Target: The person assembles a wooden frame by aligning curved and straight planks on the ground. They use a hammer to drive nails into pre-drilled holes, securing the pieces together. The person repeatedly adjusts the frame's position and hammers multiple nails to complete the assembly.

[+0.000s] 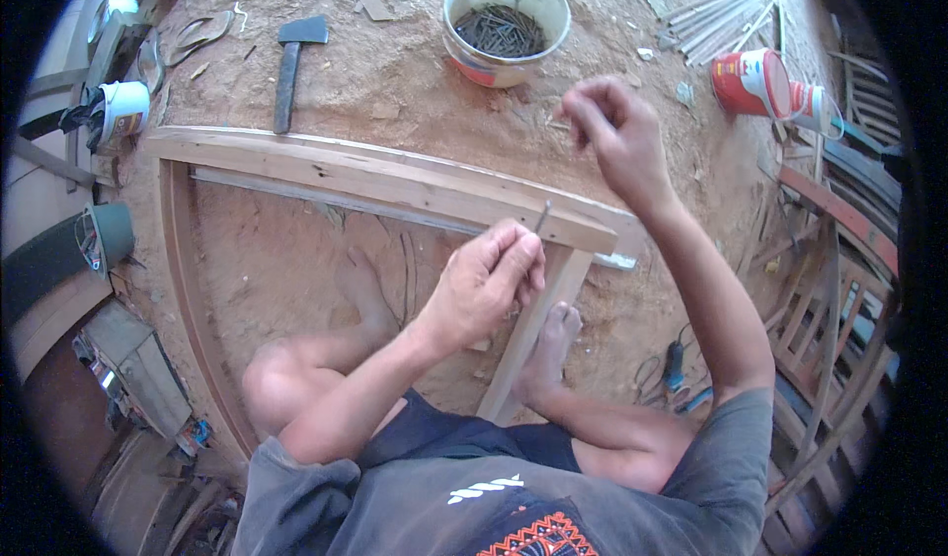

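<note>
My left hand (486,281) is closed in a pinch on a nail (543,217), which sticks up from the fingertips over the corner of a wooden frame (385,183). The frame's long beam lies across the ground before me, with a side piece toward my right foot. Raised above the ground beyond the beam, my right hand (617,141) has its fingers curled together, slightly smeared by motion; whatever they may hold is hidden. Just beyond it stands a whitish bucket (506,67) with many dark nails (501,31) inside. A hammer-like tool with a broad head (286,82) rests against the beam's far left.
Red paint buckets (752,82) and a fan of thin wood strips (719,21) are at the far right. Slatted wooden pieces (825,324) lean along the right side. Sandals (197,38), a white bucket (125,112) and a green bucket (109,235) are at left. A corded power tool (674,366) lies right of my foot.
</note>
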The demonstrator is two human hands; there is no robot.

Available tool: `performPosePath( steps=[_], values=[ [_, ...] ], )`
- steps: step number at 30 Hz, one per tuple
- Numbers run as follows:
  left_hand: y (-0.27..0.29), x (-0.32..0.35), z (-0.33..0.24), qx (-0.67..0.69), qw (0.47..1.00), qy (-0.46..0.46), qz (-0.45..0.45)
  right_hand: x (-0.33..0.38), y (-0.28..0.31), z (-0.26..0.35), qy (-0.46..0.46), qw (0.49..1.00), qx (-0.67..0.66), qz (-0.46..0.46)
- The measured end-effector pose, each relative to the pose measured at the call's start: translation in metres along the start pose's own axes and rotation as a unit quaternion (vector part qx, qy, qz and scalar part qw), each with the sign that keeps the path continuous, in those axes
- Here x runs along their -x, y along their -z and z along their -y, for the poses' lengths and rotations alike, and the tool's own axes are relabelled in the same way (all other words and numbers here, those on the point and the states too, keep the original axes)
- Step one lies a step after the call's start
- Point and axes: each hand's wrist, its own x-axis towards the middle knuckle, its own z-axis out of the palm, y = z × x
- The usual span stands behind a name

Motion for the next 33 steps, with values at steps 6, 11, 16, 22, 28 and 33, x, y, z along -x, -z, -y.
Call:
performPosePath(
  steps=[6,11,16,22,28,33],
  values=[
    [0.020,0.042,-0.041,-0.093,0.994,-0.051,-0.027,-0.132,-0.044,-0.009,0.083,0.975,0.204,-0.021],
    [0.062,0.076,-0.078,-0.145,0.969,-0.157,-0.122,-0.153,-0.104,0.003,0.321,0.831,0.451,-0.064],
    [0.096,0.102,-0.081,-0.202,0.938,-0.154,-0.237,-0.140,-0.269,-0.021,0.092,0.941,0.179,0.273],
    [0.130,0.133,-0.086,-0.262,0.910,-0.091,-0.308,-0.158,-0.453,-0.075,0.056,0.957,0.153,0.242],
    [0.148,0.154,-0.088,-0.243,0.906,-0.079,-0.337,-0.172,-0.479,-0.062,0.042,0.960,0.225,0.164],
    [0.151,0.137,-0.087,-0.254,0.898,-0.054,-0.354,-0.193,-0.369,-0.005,-0.072,0.971,0.043,0.222]
  ],
)
